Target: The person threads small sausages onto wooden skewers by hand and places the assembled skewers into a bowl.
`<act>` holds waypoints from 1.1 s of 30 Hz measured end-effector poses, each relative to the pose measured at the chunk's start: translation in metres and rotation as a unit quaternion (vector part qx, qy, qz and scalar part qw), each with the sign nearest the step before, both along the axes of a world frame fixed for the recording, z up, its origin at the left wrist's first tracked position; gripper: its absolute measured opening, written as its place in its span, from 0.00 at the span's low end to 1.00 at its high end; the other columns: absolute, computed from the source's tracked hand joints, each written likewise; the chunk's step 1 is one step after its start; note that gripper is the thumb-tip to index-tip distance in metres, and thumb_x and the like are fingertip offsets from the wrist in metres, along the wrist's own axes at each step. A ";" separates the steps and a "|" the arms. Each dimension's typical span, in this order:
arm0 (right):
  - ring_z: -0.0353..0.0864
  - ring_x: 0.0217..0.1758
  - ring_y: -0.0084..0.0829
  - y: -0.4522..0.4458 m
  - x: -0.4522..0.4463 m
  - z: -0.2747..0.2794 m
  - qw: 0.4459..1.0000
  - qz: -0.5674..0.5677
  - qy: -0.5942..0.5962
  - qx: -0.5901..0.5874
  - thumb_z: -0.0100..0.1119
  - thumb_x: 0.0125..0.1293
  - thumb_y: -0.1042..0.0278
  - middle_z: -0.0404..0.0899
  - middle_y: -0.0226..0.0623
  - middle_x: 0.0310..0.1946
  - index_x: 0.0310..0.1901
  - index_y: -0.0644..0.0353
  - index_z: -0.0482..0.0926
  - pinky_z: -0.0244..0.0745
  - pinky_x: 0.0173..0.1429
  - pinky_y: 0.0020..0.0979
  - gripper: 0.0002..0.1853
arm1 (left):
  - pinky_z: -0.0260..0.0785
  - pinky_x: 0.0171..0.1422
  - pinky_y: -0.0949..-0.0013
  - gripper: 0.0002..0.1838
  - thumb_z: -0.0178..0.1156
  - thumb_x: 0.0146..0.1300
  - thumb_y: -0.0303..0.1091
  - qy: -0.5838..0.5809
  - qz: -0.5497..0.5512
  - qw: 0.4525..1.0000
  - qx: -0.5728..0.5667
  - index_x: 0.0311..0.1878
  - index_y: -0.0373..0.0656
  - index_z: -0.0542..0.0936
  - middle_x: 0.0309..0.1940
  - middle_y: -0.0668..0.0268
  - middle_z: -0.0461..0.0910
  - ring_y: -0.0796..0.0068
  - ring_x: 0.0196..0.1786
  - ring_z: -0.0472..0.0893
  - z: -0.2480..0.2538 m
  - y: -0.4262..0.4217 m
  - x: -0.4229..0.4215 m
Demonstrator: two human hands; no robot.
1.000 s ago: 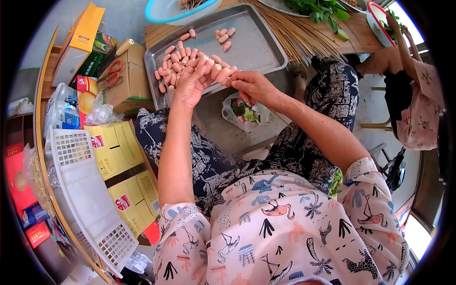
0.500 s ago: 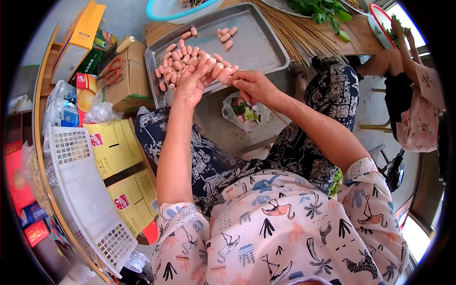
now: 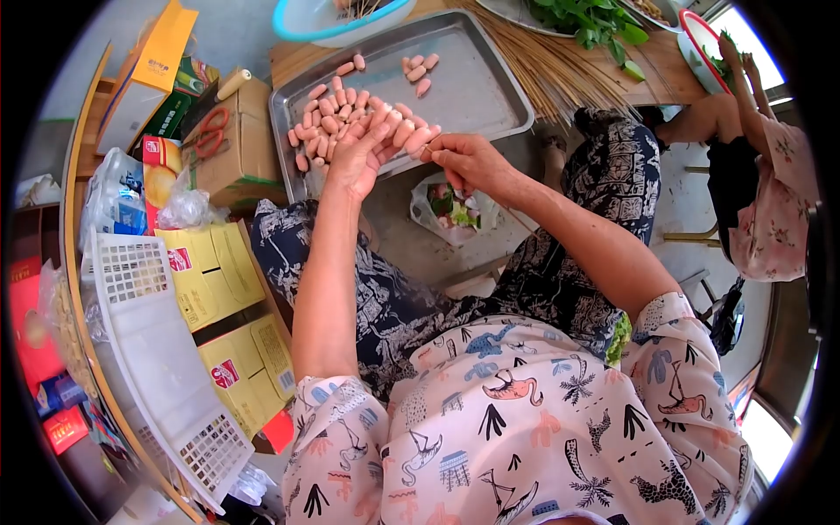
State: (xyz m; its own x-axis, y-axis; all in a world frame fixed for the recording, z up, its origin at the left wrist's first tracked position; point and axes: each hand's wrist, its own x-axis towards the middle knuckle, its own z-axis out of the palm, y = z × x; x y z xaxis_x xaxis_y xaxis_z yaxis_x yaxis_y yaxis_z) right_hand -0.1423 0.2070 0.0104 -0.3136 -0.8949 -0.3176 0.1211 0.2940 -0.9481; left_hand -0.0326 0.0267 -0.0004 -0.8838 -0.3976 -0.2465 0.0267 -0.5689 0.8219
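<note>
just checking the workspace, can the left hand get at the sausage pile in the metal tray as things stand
Probably yes: the left hand is beside the sausage pile in the metal tray, with no visible barrier between. It seems to hold other sausages, though, so may need freeing first.

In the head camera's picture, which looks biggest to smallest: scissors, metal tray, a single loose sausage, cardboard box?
1. metal tray
2. cardboard box
3. scissors
4. loose sausage

That's apparent size only; nearness to the camera may mislead.
</note>
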 end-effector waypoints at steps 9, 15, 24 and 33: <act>0.66 0.15 0.17 -0.005 -0.007 -0.008 0.993 -0.068 -0.080 -0.047 0.49 0.68 0.67 0.70 0.28 0.15 0.40 0.62 0.78 0.60 0.19 0.21 0.10 | 0.75 0.50 0.69 0.21 0.57 0.65 0.39 -0.016 0.003 0.999 -0.037 0.58 0.41 0.69 0.52 0.62 0.75 0.72 0.48 0.79 0.002 0.015 -0.003; 0.69 0.17 0.18 -0.014 -0.027 -0.011 0.951 -0.172 -0.227 -0.121 0.48 0.70 0.67 0.72 0.30 0.18 0.42 0.63 0.77 0.59 0.19 0.19 0.10 | 0.70 0.29 0.78 0.20 0.56 0.66 0.39 -0.108 -0.110 0.987 -0.043 0.56 0.39 0.71 0.43 0.60 0.80 0.78 0.31 0.79 0.000 0.044 0.005; 0.63 0.17 0.16 0.000 -0.027 0.025 0.919 -0.245 -0.275 -0.142 0.47 0.70 0.65 0.71 0.27 0.19 0.48 0.61 0.75 0.57 0.22 0.18 0.12 | 0.70 0.27 0.80 0.14 0.57 0.64 0.30 -0.108 -0.133 0.985 0.027 0.51 0.35 0.73 0.38 0.60 0.81 0.82 0.27 0.77 0.022 0.151 0.018; 0.76 0.22 0.22 0.004 -0.035 0.022 0.933 -0.210 -0.233 -0.176 0.47 0.69 0.63 0.78 0.34 0.28 0.51 0.59 0.72 0.73 0.27 0.23 0.14 | 0.71 0.30 0.77 0.12 0.57 0.62 0.25 -0.110 -0.079 0.990 -0.024 0.49 0.34 0.76 0.32 0.65 0.79 0.81 0.27 0.76 0.036 0.162 0.018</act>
State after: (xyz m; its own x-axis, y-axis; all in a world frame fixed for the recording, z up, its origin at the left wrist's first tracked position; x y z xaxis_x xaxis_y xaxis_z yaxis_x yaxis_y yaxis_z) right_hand -0.1775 0.2108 0.0321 -0.5611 -0.7987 -0.2172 0.5785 -0.1907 -0.7931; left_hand -0.0148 0.1890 0.0354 -0.8626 -0.2748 -0.4247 -0.2425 -0.5122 0.8239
